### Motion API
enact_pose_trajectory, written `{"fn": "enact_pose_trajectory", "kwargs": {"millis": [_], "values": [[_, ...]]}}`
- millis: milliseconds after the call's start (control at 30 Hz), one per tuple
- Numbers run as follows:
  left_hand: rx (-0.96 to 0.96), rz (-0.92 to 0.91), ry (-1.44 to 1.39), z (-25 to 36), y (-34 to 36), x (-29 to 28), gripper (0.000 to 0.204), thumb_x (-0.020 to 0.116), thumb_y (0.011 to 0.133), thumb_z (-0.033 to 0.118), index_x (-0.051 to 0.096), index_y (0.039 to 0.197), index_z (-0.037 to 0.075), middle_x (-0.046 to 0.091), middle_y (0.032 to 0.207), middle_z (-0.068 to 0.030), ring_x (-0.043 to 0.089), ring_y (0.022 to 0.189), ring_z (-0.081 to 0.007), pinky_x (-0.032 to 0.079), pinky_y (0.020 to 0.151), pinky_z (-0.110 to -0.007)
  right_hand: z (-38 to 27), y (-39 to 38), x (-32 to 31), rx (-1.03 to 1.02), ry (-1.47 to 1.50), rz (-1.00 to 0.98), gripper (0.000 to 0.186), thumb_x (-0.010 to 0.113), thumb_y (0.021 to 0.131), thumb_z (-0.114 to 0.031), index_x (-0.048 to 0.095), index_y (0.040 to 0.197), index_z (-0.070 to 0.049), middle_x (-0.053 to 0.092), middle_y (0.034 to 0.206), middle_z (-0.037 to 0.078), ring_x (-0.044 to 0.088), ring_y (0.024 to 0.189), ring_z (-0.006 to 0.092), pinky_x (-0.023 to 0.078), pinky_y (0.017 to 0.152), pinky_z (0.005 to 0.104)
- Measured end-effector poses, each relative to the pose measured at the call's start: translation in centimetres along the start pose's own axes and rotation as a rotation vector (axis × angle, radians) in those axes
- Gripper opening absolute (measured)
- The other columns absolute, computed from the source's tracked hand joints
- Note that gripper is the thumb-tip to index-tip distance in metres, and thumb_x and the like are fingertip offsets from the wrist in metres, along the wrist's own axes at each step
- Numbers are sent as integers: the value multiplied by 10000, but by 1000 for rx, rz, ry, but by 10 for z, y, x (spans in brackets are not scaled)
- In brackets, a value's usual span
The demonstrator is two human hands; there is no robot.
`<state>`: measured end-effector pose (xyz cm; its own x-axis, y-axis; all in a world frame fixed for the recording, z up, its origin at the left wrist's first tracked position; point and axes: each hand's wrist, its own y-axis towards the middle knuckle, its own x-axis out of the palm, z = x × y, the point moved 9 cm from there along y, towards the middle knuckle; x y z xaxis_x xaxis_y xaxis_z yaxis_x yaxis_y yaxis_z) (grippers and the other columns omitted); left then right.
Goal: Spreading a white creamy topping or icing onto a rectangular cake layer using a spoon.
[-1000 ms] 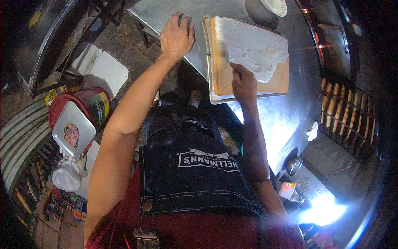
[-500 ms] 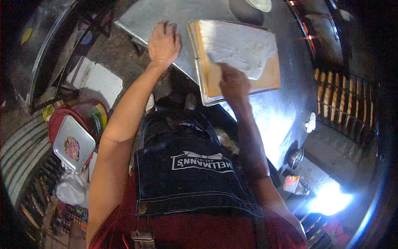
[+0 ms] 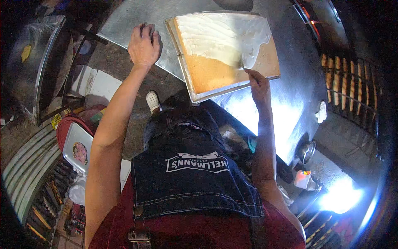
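Note:
A flat golden sheet cake (image 3: pixel 207 74) lies in a shallow metal tray (image 3: pixel 191 94) on the steel table. White cream (image 3: pixel 207 35) covers its far part in ridged strokes; the near part is bare. My right hand (image 3: pixel 260 85) is closed on the handle of a spatula (image 3: pixel 241 63), at the cake's near right side. The spatula's thin blade touches the cream's edge, and most of its handle is hidden by my fingers. To the left of the tray, my left hand (image 3: pixel 144 46) rests on the table's edge, holding nothing, fingers slightly bent and apart.
The steel table (image 3: pixel 298 62) carries a metal bowl (image 3: pixel 307 152) and a white cloth or glove (image 3: pixel 321 112) at its right edge. Long bread sticks stand in a rack (image 3: pixel 350 83) beyond. At lower left are a red bucket (image 3: pixel 66 128) and a white tray (image 3: pixel 78 145).
My right hand has moved right across the cake with the spatula, and the cream reaches differently over it. The whole view has shifted a little; my left hand stays on the table edge.

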<state>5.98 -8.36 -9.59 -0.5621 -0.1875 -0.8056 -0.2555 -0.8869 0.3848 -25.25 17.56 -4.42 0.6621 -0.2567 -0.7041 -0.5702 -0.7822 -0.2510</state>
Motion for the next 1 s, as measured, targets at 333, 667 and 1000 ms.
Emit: {"fn": "enact_pose_trajectory", "kwargs": {"millis": [333,667,1000], "values": [[-31,-15,0,-4,-1,3,364,592,955,338,646,1241,120,554,1353,-133,555,1220,-354,476,1008,-454,-52,-25,62,-217,-17,-24,271,527,1010,-176,712,1185,-82,721,1121,189,698,1049,320,525,906,381],[-11,20,-61,-6,-3,2,337,581,950,311,650,1204,101,556,1336,-145,554,1207,-354,474,996,-468,-90,-50,103,-173,-164,-152,289,485,1011,-202,692,1192,-116,697,1110,228,661,1067,403,515,919,487],[-1,18,-65,-4,-4,0,325,592,941,292,648,1184,85,561,1310,-151,576,1151,-352,494,964,-475,-112,-23,96,-226,-278,-91,300,503,974,-86,682,1197,1,715,1046,236,699,1004,302,516,900,393]]}}
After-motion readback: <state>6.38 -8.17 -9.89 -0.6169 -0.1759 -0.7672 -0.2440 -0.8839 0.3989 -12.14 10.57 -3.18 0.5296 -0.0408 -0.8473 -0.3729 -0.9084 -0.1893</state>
